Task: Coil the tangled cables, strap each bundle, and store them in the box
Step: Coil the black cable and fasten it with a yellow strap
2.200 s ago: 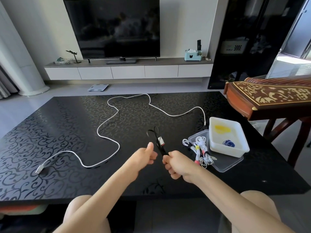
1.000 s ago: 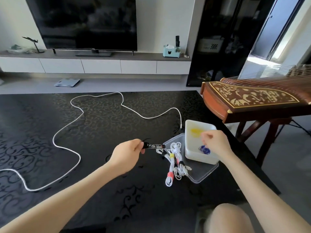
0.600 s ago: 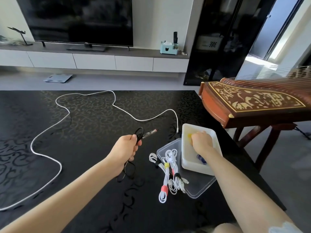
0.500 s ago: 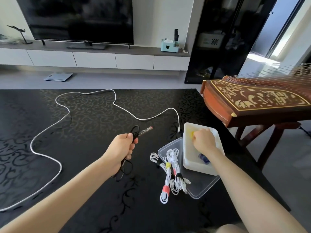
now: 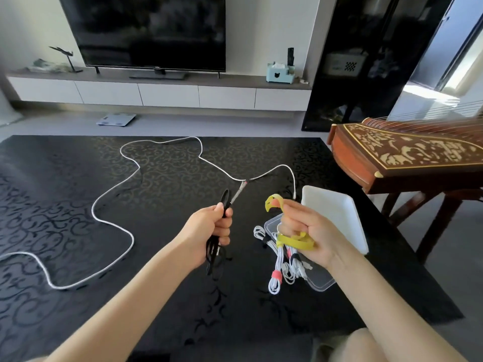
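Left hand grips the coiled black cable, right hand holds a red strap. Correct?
Not quite. The strap in the right hand is yellow, not red, as the head view shows. The left hand does grip the coiled black cable.

Bright daylight from my far right.
Sun floods the doorway (image 5: 428, 92) to blown-out white; the glossy black table (image 5: 65, 192) carries a soft sheen, the television (image 5: 146, 30) mirrors the room, my left hand (image 5: 209, 231) is sharp, the guzheng (image 5: 407, 152) smears, straight lines bow at the edges.
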The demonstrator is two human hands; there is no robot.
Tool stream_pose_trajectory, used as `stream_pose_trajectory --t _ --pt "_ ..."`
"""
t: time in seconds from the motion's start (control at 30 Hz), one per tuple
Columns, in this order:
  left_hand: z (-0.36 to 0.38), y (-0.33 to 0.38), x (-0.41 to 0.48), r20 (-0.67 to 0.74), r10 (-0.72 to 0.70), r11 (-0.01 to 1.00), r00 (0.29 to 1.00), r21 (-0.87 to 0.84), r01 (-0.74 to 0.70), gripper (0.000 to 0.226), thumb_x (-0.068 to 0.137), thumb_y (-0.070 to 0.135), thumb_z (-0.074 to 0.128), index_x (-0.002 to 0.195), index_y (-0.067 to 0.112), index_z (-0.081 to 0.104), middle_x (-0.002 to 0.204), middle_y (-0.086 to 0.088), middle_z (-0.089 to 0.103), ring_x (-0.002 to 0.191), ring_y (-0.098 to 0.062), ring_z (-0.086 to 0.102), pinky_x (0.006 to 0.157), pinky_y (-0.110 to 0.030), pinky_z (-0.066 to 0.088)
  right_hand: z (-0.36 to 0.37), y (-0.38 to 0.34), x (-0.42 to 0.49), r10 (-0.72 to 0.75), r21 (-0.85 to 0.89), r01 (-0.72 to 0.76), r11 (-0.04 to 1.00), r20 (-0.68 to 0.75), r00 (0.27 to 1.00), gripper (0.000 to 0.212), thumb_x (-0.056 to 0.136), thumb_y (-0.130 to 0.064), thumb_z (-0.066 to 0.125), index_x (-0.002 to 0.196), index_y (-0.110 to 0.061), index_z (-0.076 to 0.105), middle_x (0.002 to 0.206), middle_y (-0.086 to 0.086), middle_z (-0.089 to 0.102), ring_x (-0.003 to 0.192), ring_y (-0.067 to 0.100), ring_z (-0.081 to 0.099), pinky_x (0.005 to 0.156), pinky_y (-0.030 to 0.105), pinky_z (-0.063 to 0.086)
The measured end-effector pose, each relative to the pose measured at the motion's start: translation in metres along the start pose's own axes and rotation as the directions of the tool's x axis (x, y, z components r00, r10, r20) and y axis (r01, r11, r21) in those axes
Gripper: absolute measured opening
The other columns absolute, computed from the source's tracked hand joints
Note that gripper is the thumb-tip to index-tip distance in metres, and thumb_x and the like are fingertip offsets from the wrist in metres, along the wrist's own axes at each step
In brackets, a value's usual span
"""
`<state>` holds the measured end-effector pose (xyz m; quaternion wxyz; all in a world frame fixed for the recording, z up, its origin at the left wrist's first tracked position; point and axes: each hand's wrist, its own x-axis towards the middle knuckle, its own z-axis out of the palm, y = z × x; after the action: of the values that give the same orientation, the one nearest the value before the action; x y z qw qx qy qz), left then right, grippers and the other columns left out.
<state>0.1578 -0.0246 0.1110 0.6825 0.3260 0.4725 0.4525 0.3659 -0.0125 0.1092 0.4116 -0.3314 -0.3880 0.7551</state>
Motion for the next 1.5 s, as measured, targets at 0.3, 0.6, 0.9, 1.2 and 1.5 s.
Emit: stream_pose_trajectory --t 0.3,0.6,0.9,1.2,1.5 --pt "-0.024 -0.003 -0.048 -0.130 0.232 0.933 0.964 0.311 -0.183 0.039 0.104 0.024 0.033 0.079 0.010 0.060 0.050 0.012 0.036 0.042 -0.003 0.029 0.044 -0.018 0.029 0.070 0.022 -0.021 -0.055 0.102 0.046 0.994 0.079 0.995 0.026 0.083 -0.017 0.055 0.101 -0.023 0.073 0.044 -0.011 0.023 0.043 0.005 0.021 0.045 0.018 0.018" --pt "-0.023 0.010 -0.062 0.178 -0.132 0.959 0.975 -0.227 0.171 0.040 0.102 0.024 0.031 0.098 0.002 0.063 0.052 0.008 0.030 0.038 -0.002 0.025 0.039 -0.017 0.029 0.081 0.043 -0.012 0.129 -0.130 -0.122 0.984 0.045 0.991 0.014 0.087 -0.013 0.056 0.093 -0.011 0.068 0.043 -0.010 0.026 0.038 0.003 0.024 0.037 0.017 0.022" --pt "-0.044 -0.010 -0.051 -0.278 0.209 0.900 0.938 0.431 -0.073 0.034 0.103 0.022 0.034 0.072 0.011 0.042 0.060 0.000 0.037 0.050 -0.012 0.031 0.045 -0.023 0.029 0.074 0.055 -0.008 0.125 -0.566 -0.102 0.818 0.002 0.992 0.018 0.079 -0.006 0.072 0.096 -0.007 0.067 0.058 -0.008 0.059 0.052 0.004 0.052 0.045 0.017 0.037" --pt "-0.090 0.005 -0.047 -0.423 0.280 0.929 0.862 0.346 -0.132 0.032 0.103 0.021 0.033 0.073 0.012 0.040 0.063 -0.002 0.039 0.053 -0.013 0.033 0.046 -0.025 0.030 0.044 0.094 0.004 -0.136 -0.911 -0.098 0.402 -0.165 0.977 0.031 0.077 -0.004 0.069 0.104 -0.018 0.069 0.084 -0.007 0.057 0.069 0.002 0.051 0.066 0.010 0.045" --pt "-0.087 0.012 -0.065 -0.228 0.033 0.997 0.973 -0.060 -0.048 0.033 0.104 0.019 0.032 0.076 0.008 0.045 0.049 0.005 0.032 0.036 -0.005 0.024 0.037 -0.020 0.027 0.070 0.081 0.012 -0.558 -0.964 0.234 -0.127 0.265 0.787 0.038 0.080 -0.010 0.070 0.117 -0.019 0.066 0.113 0.002 0.064 0.105 0.025 0.057 0.092 0.039 0.045"
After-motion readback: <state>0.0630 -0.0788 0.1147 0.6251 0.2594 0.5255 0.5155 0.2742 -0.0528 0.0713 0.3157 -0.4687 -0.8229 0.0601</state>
